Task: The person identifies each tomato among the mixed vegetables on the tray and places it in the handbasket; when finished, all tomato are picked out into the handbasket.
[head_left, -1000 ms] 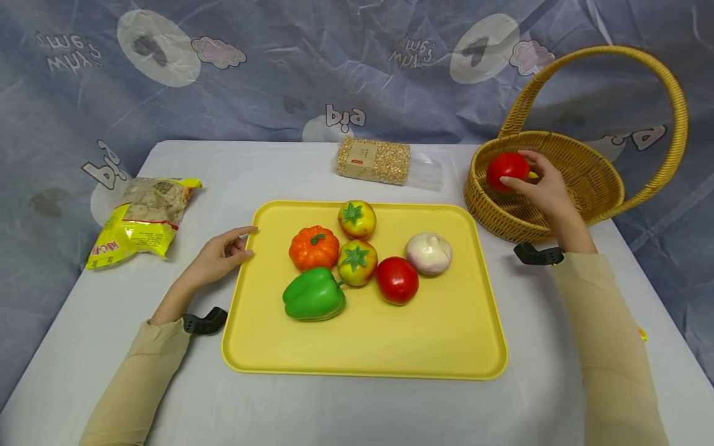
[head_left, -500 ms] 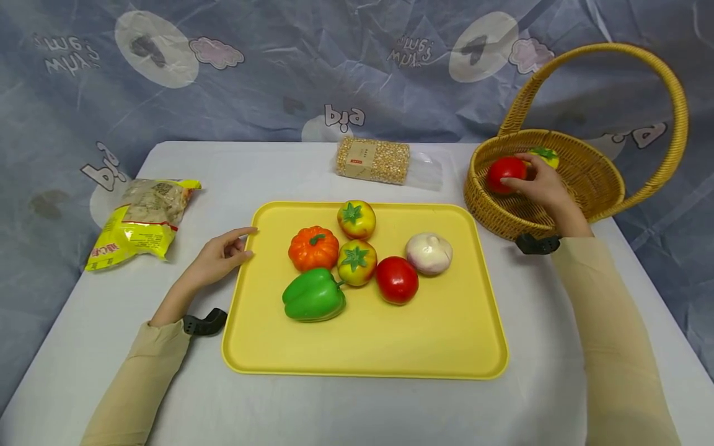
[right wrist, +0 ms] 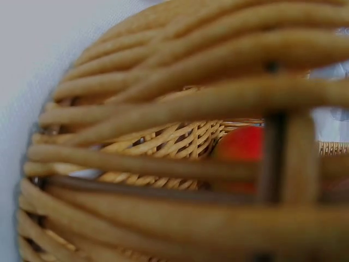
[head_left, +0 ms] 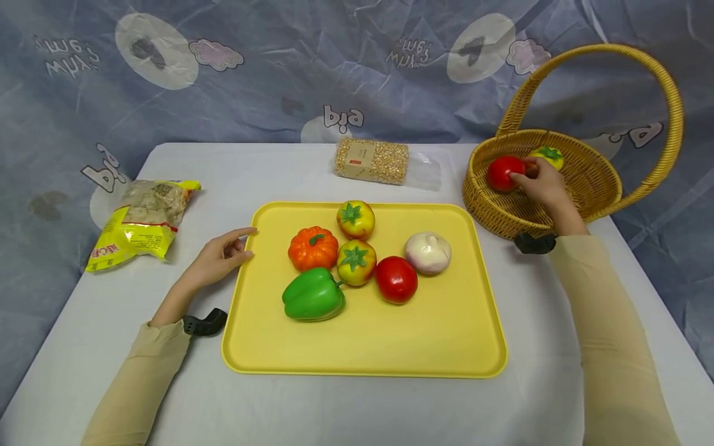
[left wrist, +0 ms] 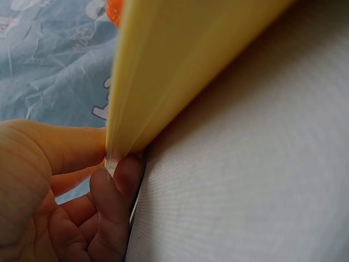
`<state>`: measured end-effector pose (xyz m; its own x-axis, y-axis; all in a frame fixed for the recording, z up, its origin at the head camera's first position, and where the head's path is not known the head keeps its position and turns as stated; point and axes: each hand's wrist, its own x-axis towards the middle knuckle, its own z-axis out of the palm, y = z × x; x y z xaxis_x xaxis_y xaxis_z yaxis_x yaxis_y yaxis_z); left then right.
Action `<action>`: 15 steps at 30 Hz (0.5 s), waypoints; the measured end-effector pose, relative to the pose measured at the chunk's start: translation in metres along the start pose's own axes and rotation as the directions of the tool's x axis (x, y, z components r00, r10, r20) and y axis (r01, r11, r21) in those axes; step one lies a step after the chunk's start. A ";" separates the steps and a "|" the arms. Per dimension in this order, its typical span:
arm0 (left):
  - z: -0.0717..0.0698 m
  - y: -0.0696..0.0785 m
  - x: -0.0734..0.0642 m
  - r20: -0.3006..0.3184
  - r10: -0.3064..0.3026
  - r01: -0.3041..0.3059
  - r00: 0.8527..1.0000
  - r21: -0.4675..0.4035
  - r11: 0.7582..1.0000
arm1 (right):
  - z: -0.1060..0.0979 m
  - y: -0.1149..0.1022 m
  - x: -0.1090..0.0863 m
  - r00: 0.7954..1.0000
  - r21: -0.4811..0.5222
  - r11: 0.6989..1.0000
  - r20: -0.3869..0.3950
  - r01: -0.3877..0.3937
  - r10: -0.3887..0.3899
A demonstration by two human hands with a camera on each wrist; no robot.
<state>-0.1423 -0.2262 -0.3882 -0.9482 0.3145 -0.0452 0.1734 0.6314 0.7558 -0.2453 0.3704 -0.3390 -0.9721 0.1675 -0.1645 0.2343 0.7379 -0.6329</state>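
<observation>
A red tomato [head_left: 501, 173] sits low inside the wicker basket [head_left: 493, 217]. My right hand [head_left: 546, 186] reaches into the basket, thumb and fingers curled against the tomato's right side. A yellow-and-green fruit with a leafy top [head_left: 549, 157] lies behind that hand. In the right wrist view, blurred basket weave [right wrist: 163, 109] hides the hand, and part of the tomato [right wrist: 240, 144] shows through a gap. With thumb and fingertips, my left hand [head_left: 220, 257] pinches the left rim of the yellow tray [head_left: 357, 347]; the left wrist view shows the tray edge [left wrist: 122, 109] between them.
On the tray are a green pepper [head_left: 314, 294], a small pumpkin [head_left: 313, 249], two yellow-red fruits with green tops [head_left: 357, 262], another tomato [head_left: 396, 280] and garlic [head_left: 428, 253]. A grain pack [head_left: 372, 161] lies behind the tray, a yellow bag [head_left: 145, 223] at left.
The right hand has drawn slightly right along the tomato, its thumb and fingers closer together. The leafy-topped fruit behind it has come into sight. The left hand has not moved.
</observation>
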 end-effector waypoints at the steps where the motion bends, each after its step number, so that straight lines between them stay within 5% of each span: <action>1: 0.001 -0.006 0.002 -0.002 0.001 -0.001 1.000 0.000 1.000 | 0.000 0.000 -0.001 1.000 -0.006 1.000 -0.006 0.003 -0.003; 4: 0.004 -0.023 0.005 -0.007 0.006 -0.006 1.000 -0.004 1.000 | -0.001 -0.001 -0.004 0.999 -0.021 0.999 -0.030 0.033 -0.034; 15: 0.002 -0.022 0.006 -0.002 0.010 -0.010 1.000 -0.008 1.000 | -0.005 -0.012 -0.026 0.988 0.008 0.996 -0.129 0.091 -0.089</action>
<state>-0.1510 -0.2367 -0.4061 -0.9468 0.3198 -0.0362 0.1812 0.6225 0.7614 -0.2228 0.3606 -0.3231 -0.9829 0.1839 -0.0084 0.1450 0.7451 -0.6510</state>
